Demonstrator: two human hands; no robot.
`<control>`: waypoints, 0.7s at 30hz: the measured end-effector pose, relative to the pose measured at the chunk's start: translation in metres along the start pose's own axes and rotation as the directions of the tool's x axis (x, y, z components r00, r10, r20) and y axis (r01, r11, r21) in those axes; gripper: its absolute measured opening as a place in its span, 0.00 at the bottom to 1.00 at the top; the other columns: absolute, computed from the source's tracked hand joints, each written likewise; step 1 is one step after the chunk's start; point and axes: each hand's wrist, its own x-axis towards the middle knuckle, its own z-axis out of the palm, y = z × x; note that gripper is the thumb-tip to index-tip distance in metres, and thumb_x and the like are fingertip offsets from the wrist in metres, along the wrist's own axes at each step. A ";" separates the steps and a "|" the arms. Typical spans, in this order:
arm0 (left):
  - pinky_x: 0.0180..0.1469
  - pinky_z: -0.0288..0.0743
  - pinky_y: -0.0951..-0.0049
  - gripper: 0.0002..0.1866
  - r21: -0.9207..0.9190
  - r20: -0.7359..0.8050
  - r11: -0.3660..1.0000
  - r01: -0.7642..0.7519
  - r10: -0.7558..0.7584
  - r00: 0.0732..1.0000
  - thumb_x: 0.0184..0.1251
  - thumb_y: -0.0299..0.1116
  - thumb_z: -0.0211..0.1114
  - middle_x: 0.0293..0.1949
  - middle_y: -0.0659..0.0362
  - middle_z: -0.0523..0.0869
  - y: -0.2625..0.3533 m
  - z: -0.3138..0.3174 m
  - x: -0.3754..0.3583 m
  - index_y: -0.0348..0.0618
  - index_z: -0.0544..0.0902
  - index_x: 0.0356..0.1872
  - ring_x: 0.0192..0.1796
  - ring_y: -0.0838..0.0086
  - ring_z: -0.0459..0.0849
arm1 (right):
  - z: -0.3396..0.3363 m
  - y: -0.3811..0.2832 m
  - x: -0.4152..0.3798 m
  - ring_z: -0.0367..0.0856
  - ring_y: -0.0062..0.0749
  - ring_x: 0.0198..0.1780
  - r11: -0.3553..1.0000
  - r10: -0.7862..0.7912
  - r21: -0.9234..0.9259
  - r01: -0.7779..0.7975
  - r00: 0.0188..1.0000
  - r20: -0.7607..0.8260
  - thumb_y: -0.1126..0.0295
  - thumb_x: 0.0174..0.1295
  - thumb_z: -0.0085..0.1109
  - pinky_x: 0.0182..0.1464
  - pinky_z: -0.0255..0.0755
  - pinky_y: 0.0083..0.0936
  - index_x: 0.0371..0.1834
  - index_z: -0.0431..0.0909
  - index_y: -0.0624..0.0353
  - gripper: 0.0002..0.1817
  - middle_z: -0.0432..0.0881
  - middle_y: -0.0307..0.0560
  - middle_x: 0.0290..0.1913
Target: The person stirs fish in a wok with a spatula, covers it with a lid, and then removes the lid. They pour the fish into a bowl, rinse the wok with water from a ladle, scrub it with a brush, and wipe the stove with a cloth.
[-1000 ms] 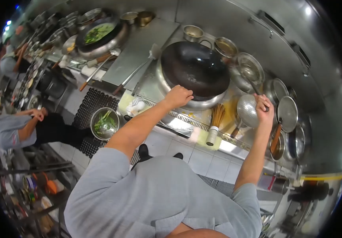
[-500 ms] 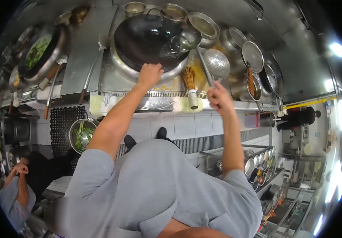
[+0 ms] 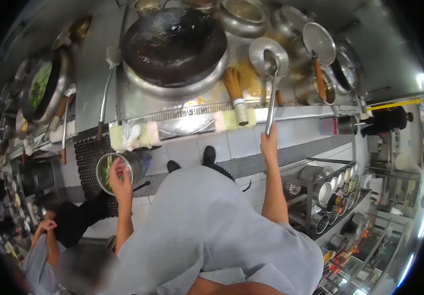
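My right hand (image 3: 269, 141) is wrapped round the handle end of a long metal ladle (image 3: 272, 98), whose head lies over a perforated strainer (image 3: 260, 51). My left hand (image 3: 119, 175) is at the rim of a metal pot (image 3: 104, 160) with green vegetables (image 3: 107, 172) inside; its fingers are apart and partly bent, and no held object shows. A large dark wok (image 3: 172, 49) with a wet inner surface sits on the round burner ring (image 3: 182, 92). Beside it lies a bamboo brush (image 3: 238, 98).
Metal pots (image 3: 244, 22) line the back right. A second wok (image 3: 39, 91) holding greens is at the left, with long-handled tools nearby. A co-worker's joined hands (image 3: 48, 224) show at lower left, another person (image 3: 389, 120) at far right. A rack (image 3: 315, 189) holds containers.
My left hand has left the wok's near edge and moved down left to the vegetable pot. The ladle has swung from over the wok, where it held water, to the strainer.
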 end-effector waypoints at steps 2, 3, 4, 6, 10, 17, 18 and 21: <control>0.46 0.73 0.76 0.21 -0.087 -0.049 0.993 0.075 -0.079 0.996 0.69 0.25 0.63 0.44 0.56 0.81 -0.001 -0.004 -0.014 0.36 0.76 0.62 0.42 0.77 0.78 | 0.022 -0.021 0.032 0.82 0.62 0.47 0.982 0.155 -0.119 -0.146 0.985 0.073 0.72 0.66 0.53 0.49 0.71 0.52 0.79 0.50 0.57 0.38 0.81 0.66 0.54; 0.45 0.73 0.77 0.21 -0.106 -0.041 0.991 0.076 -0.081 0.996 0.69 0.24 0.62 0.44 0.57 0.81 0.008 0.000 -0.015 0.36 0.76 0.62 0.42 0.77 0.78 | 0.038 -0.010 0.038 0.81 0.62 0.49 0.966 0.212 -0.170 -0.193 0.972 0.101 0.72 0.66 0.53 0.50 0.72 0.52 0.79 0.51 0.57 0.38 0.80 0.66 0.55; 0.45 0.73 0.78 0.20 -0.131 -0.037 0.988 0.078 -0.083 0.996 0.69 0.24 0.62 0.44 0.57 0.81 0.017 0.003 -0.014 0.36 0.76 0.62 0.42 0.78 0.78 | 0.053 0.013 0.046 0.80 0.62 0.50 0.947 0.262 -0.225 -0.230 0.957 0.125 0.71 0.66 0.53 0.50 0.72 0.52 0.79 0.52 0.57 0.37 0.78 0.66 0.56; 0.45 0.75 0.75 0.19 0.067 -0.034 0.998 -0.014 0.016 0.999 0.68 0.23 0.63 0.43 0.56 0.82 0.038 0.002 -0.012 0.37 0.78 0.60 0.42 0.75 0.80 | 0.068 0.045 0.074 0.77 0.62 0.54 0.917 0.257 -0.346 -0.198 0.957 0.135 0.70 0.66 0.53 0.51 0.72 0.51 0.79 0.53 0.55 0.37 0.76 0.65 0.56; 0.43 0.77 0.72 0.17 0.229 -0.089 0.972 -0.052 0.074 0.993 0.66 0.22 0.64 0.41 0.54 0.83 0.059 0.007 -0.024 0.38 0.80 0.56 0.39 0.69 0.82 | 0.061 0.002 0.095 0.74 0.64 0.59 0.920 -0.040 -0.374 0.119 0.976 0.213 0.64 0.66 0.55 0.53 0.73 0.51 0.79 0.53 0.54 0.38 0.73 0.63 0.54; 0.42 0.77 0.69 0.16 0.346 -0.084 0.938 -0.019 0.051 0.995 0.65 0.21 0.63 0.40 0.51 0.83 0.084 0.029 -0.052 0.39 0.80 0.54 0.37 0.63 0.83 | 0.084 -0.038 0.095 0.82 0.51 0.42 0.903 0.231 0.149 -0.403 0.748 0.622 0.61 0.60 0.61 0.48 0.80 0.42 0.77 0.52 0.54 0.43 0.76 0.59 0.52; 0.41 0.77 0.69 0.16 0.371 -0.109 0.928 -0.011 0.055 0.992 0.65 0.21 0.64 0.40 0.51 0.83 0.082 0.031 -0.056 0.39 0.80 0.54 0.37 0.62 0.83 | 0.065 -0.057 0.103 0.82 0.46 0.42 0.720 0.287 0.252 -0.647 0.608 0.740 0.62 0.60 0.61 0.46 0.81 0.39 0.78 0.51 0.55 0.43 0.76 0.57 0.51; 0.40 0.77 0.66 0.17 0.388 -0.181 0.922 0.012 0.063 0.981 0.63 0.20 0.64 0.40 0.50 0.82 0.062 0.028 -0.067 0.39 0.80 0.54 0.36 0.61 0.82 | 0.029 -0.087 0.108 0.80 0.35 0.38 0.526 0.182 0.608 -0.595 0.777 0.602 0.65 0.59 0.64 0.42 0.81 0.30 0.79 0.49 0.53 0.45 0.76 0.51 0.46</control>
